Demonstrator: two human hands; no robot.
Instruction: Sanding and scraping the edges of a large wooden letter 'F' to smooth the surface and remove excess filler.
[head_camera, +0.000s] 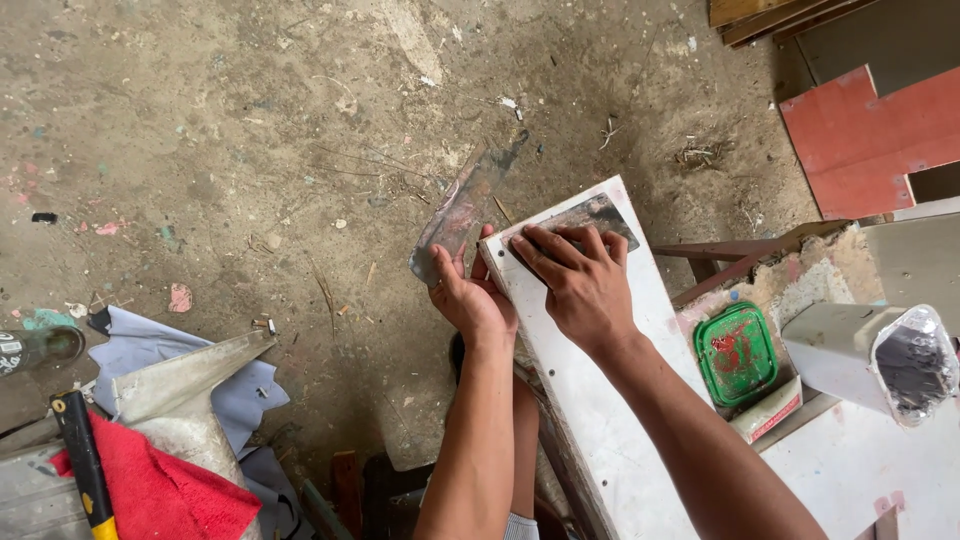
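A white board (600, 400) runs from the bottom middle up to the centre, tilted over a dirt floor. My right hand (575, 280) presses a flat metal scraper blade (600, 215) against the board's top end, fingers spread on it. My left hand (470, 295) grips a second, larger flat metal blade (462, 210) smeared with grey paste, held out past the board's left edge and pointing up and to the right. The two blades sit close together but I cannot tell if they touch.
A green lid (737, 355) lies on a tub right of the board, beside a white square post (870, 360). A red panel (870, 135) lies top right. Bottom left hold a red cloth (165, 495), a black-handled tool (80, 455) and blue fabric (240, 390).
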